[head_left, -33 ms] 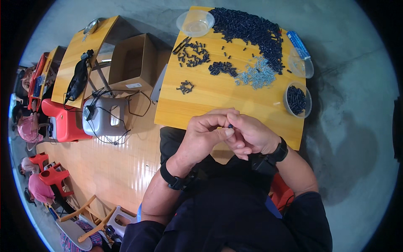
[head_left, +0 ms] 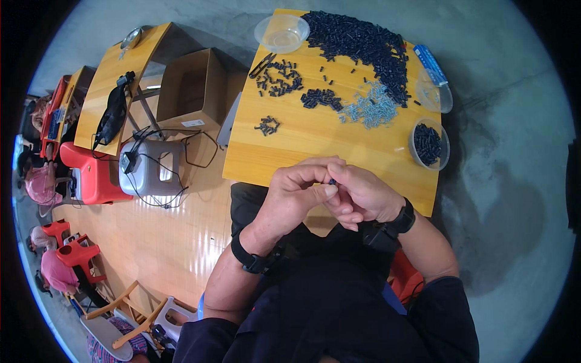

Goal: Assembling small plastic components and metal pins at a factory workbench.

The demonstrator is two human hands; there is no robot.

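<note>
Closest to us, our left hand (head_left: pixel 296 196) and right hand (head_left: pixel 363 193) meet just above the near edge of the bench (head_left: pixel 302 151). The fingers of both are closed together around a small black piece (head_left: pixel 332 181), pinched between the fingertips; only a tip of it shows.

Just beyond, on the wood, lies a tiny cluster of black pieces (head_left: pixel 267 125), and past it a looser scatter (head_left: pixel 279 78) beside a pair of black snips (head_left: pixel 261 65). To the right a bowl of black pieces (head_left: pixel 428 144) sits at the bench edge, partly filled. Farther on, a heap of pale grey pieces (head_left: pixel 370 109) touches the big black pile (head_left: pixel 363 45), which covers much of the far side.

We judge the work well short of done: the set-aside groups are small, the far pile is large. An empty clear bowl (head_left: pixel 282 33) stands at the far edge.
</note>
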